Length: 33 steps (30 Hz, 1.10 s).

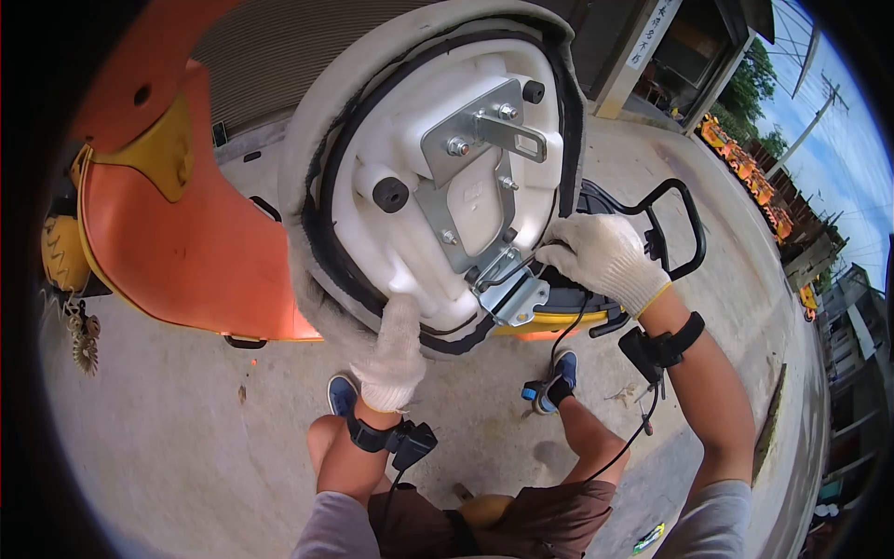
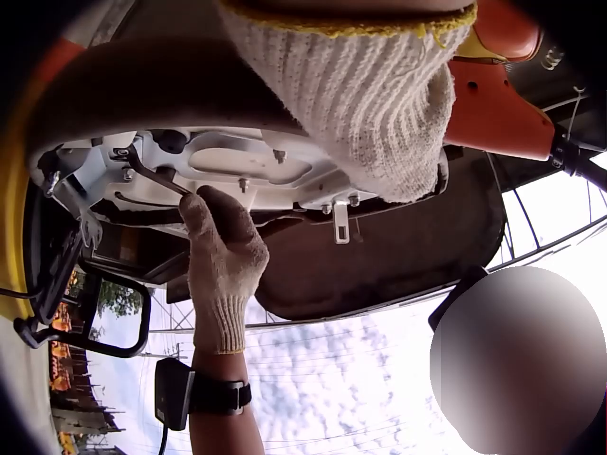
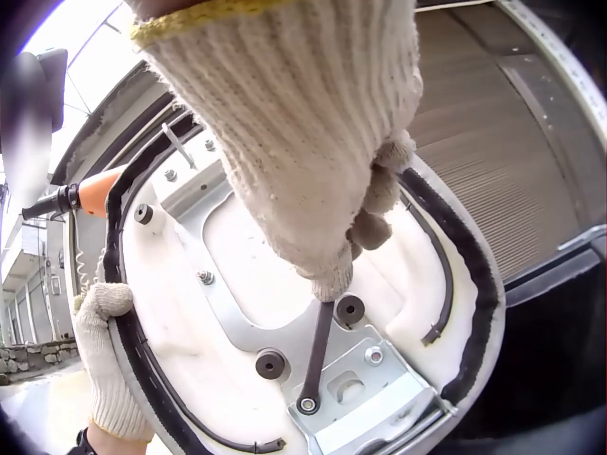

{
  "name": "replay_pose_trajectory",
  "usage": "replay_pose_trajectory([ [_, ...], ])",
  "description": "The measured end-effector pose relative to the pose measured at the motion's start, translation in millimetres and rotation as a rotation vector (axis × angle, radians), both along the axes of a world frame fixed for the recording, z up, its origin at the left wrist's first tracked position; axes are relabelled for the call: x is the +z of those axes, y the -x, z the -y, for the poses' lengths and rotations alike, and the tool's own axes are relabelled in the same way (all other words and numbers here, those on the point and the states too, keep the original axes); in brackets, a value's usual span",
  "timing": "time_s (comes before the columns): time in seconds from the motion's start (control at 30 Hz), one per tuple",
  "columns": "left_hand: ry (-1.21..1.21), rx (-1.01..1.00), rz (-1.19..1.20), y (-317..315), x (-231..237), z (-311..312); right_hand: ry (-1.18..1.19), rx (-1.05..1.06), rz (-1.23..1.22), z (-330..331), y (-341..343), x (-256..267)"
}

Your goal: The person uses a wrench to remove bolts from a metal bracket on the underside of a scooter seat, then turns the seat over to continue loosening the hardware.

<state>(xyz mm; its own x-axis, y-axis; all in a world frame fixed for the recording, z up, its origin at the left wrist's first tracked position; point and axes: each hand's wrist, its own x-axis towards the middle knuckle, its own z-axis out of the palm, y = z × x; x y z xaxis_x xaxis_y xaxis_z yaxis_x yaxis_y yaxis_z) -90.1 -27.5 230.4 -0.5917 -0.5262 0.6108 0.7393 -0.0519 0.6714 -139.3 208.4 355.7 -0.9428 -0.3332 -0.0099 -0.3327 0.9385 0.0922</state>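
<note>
wrench [image 3: 319, 355] sits with its ring end around a nut [image 3: 307, 405] on the hinge bracket [image 3: 356, 408] of a raised seat [image 1: 358, 244], long axis slanting down and slightly left in the right wrist view. the right hand [image 1: 601, 253], curled, pinches its other end; the left hand [image 1: 388, 356] grips the seat's edge.

Wrench [image 3: 317, 360] in right hand [image 1: 596, 253], hinge bracket [image 1: 515, 296] left of that hand, grab rail [image 1: 697, 238] to its right, seat edge [image 1: 304, 177] in left hand [image 1: 389, 359].
</note>
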Motion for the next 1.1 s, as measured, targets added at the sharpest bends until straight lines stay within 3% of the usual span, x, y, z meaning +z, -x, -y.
replay_pose_trajectory([
  [0.13,-0.057,0.059,0.056,-0.4,5.9,-1.1,0.165,0.102,-0.055,-45.0,6.2,-78.8],
  [0.23,0.061,0.084,0.115,-6.3,0.2,2.7,0.318,0.037,-0.079,-45.2,2.2,-91.7],
  [0.37,-0.066,-0.014,0.133,-5.3,-1.7,-6.7,0.271,0.012,-0.075,-43.2,-1.0,-86.8],
  [0.47,0.042,0.033,-0.040,1.2,0.3,-3.4,0.151,0.040,-0.148,-44.4,2.7,-89.7],
  [0.53,0.118,0.207,-0.038,-0.4,-21.0,-4.2,0.094,0.047,-0.192,-44.7,5.7,-88.2],
  [0.57,-0.008,0.079,0.079,-16.2,3.8,-11.5,0.157,0.162,-0.187,-51.8,11.7,-90.5],
  [0.6,-0.172,0.010,0.208,-22.0,10.6,-17.7,0.084,0.077,-0.169,-46.4,13.0,-88.8],
  [0.63,-0.130,0.114,0.126,-17.8,15.2,-18.2,0.054,0.233,-0.231,-49.3,13.1,-86.8],
  [0.7,-0.017,0.175,0.028,-10.3,13.1,-12.1,-0.109,0.278,-0.238,-46.0,19.6,-85.7],
  [0.77,-0.046,0.154,0.052,-8.4,16.7,-11.0,0.062,0.294,-0.337,-47.1,17.1,-82.9],
  [0.8,-0.046,0.139,0.046,-5.1,14.1,-9.6,0.250,0.164,-0.235,-46.6,14.6,-81.2],
  [0.83,-0.068,0.149,0.048,-3.2,13.2,-8.5,0.250,0.153,-0.239,-50.4,14.4,-85.6],
  [0.9,-0.091,0.159,0.049,-2.8,9.9,-7.1,0.497,0.267,-0.259,-54.6,18.0,-94.8],
  [0.93,-0.102,0.150,0.044,-4.8,11.5,-8.5,0.307,0.525,-0.515,-62.4,28.7,-107.5],
  [1.03,-0.093,0.157,0.062,-12.7,25.0,-17.8,0.474,0.366,-0.325,-61.3,15.1,-99.6],
  [1.1,-0.072,0.169,0.059,-8.9,11.4,-10.6,0.445,0.499,-0.409,-68.2,19.3,-100.8],
])
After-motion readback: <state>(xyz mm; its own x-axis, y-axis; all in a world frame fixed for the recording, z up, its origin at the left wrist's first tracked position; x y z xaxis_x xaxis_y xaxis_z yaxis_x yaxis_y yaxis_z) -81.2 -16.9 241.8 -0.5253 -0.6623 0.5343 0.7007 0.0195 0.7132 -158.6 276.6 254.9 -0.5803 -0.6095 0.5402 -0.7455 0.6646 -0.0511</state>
